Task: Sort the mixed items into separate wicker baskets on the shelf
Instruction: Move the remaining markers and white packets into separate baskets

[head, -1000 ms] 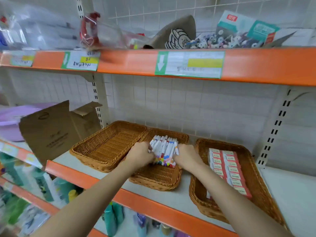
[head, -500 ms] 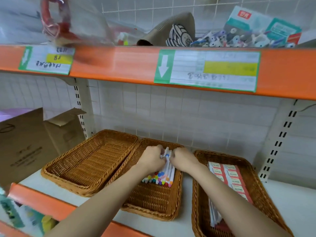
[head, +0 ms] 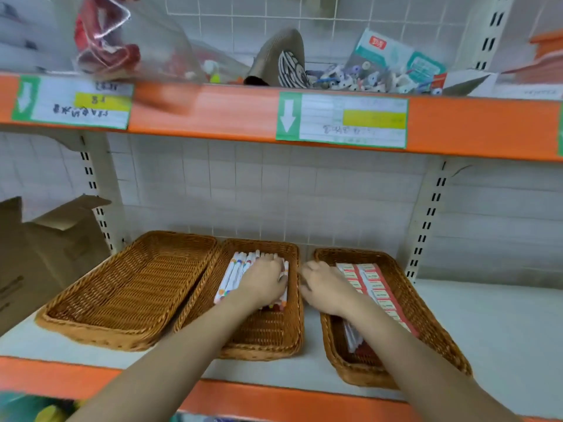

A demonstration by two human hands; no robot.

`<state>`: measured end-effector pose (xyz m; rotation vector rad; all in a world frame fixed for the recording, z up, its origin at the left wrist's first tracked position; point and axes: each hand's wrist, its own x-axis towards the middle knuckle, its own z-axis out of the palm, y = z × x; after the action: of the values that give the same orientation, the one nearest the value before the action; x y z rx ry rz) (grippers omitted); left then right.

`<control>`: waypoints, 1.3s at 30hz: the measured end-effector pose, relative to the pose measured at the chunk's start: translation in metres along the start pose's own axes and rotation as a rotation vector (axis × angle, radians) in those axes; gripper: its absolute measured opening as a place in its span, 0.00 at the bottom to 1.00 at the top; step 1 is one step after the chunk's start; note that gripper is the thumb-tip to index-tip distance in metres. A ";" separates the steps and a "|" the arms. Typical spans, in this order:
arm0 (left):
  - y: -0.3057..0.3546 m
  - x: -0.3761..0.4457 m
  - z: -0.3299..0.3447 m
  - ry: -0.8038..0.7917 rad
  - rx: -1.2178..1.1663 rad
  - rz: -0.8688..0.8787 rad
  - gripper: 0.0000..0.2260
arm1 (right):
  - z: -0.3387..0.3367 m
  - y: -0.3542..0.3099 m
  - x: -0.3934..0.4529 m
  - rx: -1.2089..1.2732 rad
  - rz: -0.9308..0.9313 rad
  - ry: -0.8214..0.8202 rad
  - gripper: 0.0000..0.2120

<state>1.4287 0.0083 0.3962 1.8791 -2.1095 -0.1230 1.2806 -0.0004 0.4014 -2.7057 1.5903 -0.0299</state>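
A: Report hand status.

B: My left hand (head: 264, 283) lies palm-down on the markers (head: 236, 274) in the middle basket (head: 268, 339), fingers curled over the far end of the bundle. I cannot tell how firmly it grips. My right hand (head: 324, 287) hovers just beside it, over the gap toward the right basket (head: 426, 318), fingers loosely bent, holding nothing that I can see.

A: Location of the other stock?

B: The red-and-white packets (head: 370, 283) lie in rows in the basket under my right wrist. The left basket (head: 128, 287), beyond my left forearm, holds nothing visible.

A: Handling properties?

B: I judge the markers light, rigid and smooth-barrelled. Loose, they will roll and fan apart. Recommended hold: span the bundle across its width, mid-barrel, thumb on one side and fingers on the other, not by the caps. The packets look flat and light; pinch them by a long edge.

A: Hazards?

B: The wicker weave may snag cap clips. Lift first, then slide.
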 end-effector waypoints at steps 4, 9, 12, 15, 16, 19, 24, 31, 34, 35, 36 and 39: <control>0.002 -0.012 0.000 -0.152 0.082 0.039 0.21 | 0.003 -0.007 -0.030 0.024 0.033 -0.090 0.27; 0.012 -0.031 0.003 -0.330 0.130 0.032 0.28 | 0.005 -0.015 -0.066 0.094 0.125 -0.157 0.32; 0.026 -0.043 0.003 -0.326 0.106 0.077 0.29 | 0.005 -0.012 -0.087 0.094 0.163 -0.156 0.34; 0.048 -0.054 0.005 -0.333 0.066 0.109 0.30 | 0.004 -0.003 -0.111 0.107 0.197 -0.151 0.34; 0.056 -0.058 0.007 -0.332 0.060 0.115 0.30 | 0.004 0.002 -0.120 0.106 0.207 -0.154 0.34; 0.085 -0.067 0.011 -0.339 0.071 0.142 0.30 | 0.002 0.018 -0.147 0.097 0.238 -0.155 0.34; 0.143 -0.087 0.019 -0.365 0.114 0.157 0.30 | -0.001 0.053 -0.201 0.113 0.263 -0.151 0.35; 0.240 -0.120 0.047 -0.375 0.122 0.180 0.30 | 0.007 0.121 -0.293 0.130 0.297 -0.172 0.35; 0.275 -0.132 0.061 -0.373 0.130 0.191 0.30 | 0.009 0.148 -0.324 0.143 0.321 -0.177 0.35; 0.286 -0.135 0.064 -0.379 0.136 0.195 0.30 | 0.009 0.156 -0.333 0.139 0.330 -0.179 0.35; 0.296 -0.137 0.067 -0.387 0.147 0.200 0.30 | 0.010 0.164 -0.342 0.136 0.339 -0.181 0.35; 0.325 -0.140 0.075 -0.405 0.182 0.224 0.31 | 0.012 0.186 -0.365 0.142 0.362 -0.189 0.34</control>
<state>1.1098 0.1785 0.3884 1.8188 -2.6695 -0.2909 0.9414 0.2278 0.3822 -2.2077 1.9063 0.1059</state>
